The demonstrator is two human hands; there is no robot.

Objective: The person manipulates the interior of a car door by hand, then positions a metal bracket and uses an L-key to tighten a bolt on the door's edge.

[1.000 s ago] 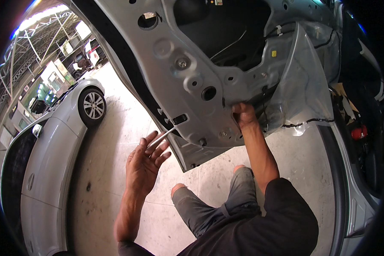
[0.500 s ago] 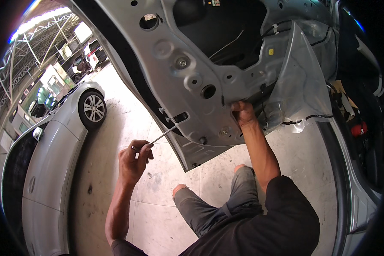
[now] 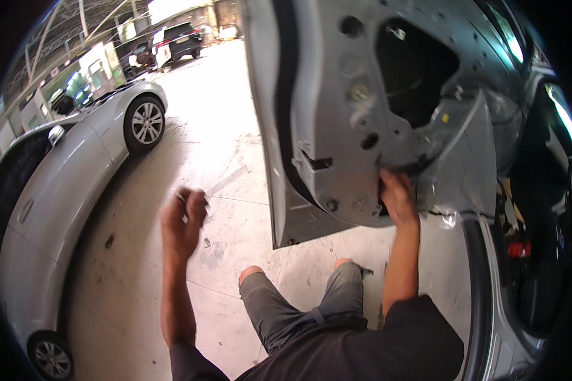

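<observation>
A grey car door (image 3: 337,127), its inner metal skin bare, stands open in front of me. My left hand (image 3: 184,216) is raised to the left of the door, fingers closed around a thin metal rod (image 3: 229,180), which motion smears into a pale streak. The rod's far end points toward the door, apart from it. My right hand (image 3: 398,200) is at the lower part of the door, fingers curled at the edge of an opening; some fingertips are hidden there. Beside it, a clear plastic sheet (image 3: 467,159) hangs partly loose from the panel.
A silver car (image 3: 76,197) stands along the left. A black vehicle (image 3: 178,43) is farther back. On the right are the door sill (image 3: 480,286) and a red object (image 3: 520,249) in the dark car interior. Pale tiled floor (image 3: 229,305) lies below.
The rod's tip has come away from the slot by the door edge as my left hand drew back. My right hand stays at the opening. The view has shifted, showing more floor left of the door.
</observation>
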